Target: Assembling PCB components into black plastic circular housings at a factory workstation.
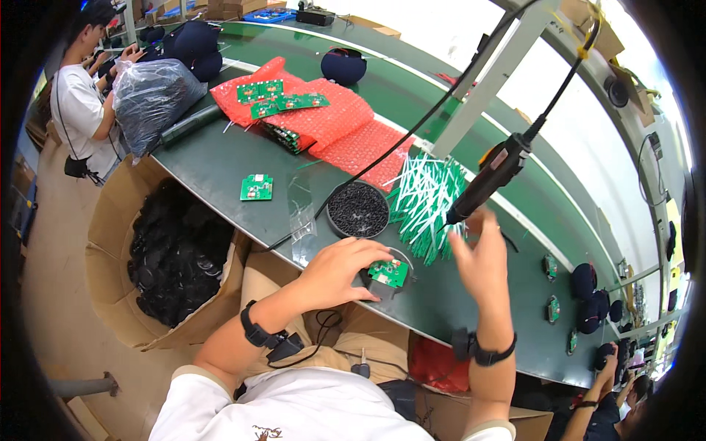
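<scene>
Green circuit board (pixel 388 273), left hand (pixel 334 273) curved around

Dark script-like lettering marked the front of your white shirt (pixel 316 411), and a pale label (pixel 499 159) sat on your black electric screwdriver (pixel 485 180); neither could be read clearly.

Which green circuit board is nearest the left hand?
The green board on the grey block, right by the left hand; the others sit farther off, some on red bubble wrap.
</scene>
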A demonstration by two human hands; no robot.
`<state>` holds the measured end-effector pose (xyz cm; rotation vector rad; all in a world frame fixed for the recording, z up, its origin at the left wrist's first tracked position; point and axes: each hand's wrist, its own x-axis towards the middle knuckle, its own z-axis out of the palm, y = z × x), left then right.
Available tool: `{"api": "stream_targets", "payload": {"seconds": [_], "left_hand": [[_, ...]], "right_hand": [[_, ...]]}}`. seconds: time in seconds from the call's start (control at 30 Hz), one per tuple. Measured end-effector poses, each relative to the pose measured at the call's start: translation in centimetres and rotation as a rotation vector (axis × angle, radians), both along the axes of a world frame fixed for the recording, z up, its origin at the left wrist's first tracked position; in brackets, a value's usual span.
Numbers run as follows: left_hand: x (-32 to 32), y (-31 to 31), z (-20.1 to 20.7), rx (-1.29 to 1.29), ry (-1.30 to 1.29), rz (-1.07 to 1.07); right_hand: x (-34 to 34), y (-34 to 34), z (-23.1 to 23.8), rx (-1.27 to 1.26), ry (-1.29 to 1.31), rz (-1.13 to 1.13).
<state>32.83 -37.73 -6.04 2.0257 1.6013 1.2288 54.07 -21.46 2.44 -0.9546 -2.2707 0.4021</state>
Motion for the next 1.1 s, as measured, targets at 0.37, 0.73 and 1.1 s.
{"api": "stream_targets", "payload": {"seconds": [0.37, 0.73, 1.1], "left_hand": [[2.2, 0.9, 0.0, -0.027, -0.382, -0.151], [2.6, 0.7, -0.6, -0.092, -0.444, 0.003], [3.0, 0.8, 0.1, -0.089, -0.299, 0.025]], "right_hand": [[6.4, -4.8, -4.5, -1.018, 0.410, 0.236], [19.2, 17.3, -4.9, -0.705, 0.859, -0.365], [16.2, 34.5, -9.3, -0.747, 0.837, -0.524]]}}
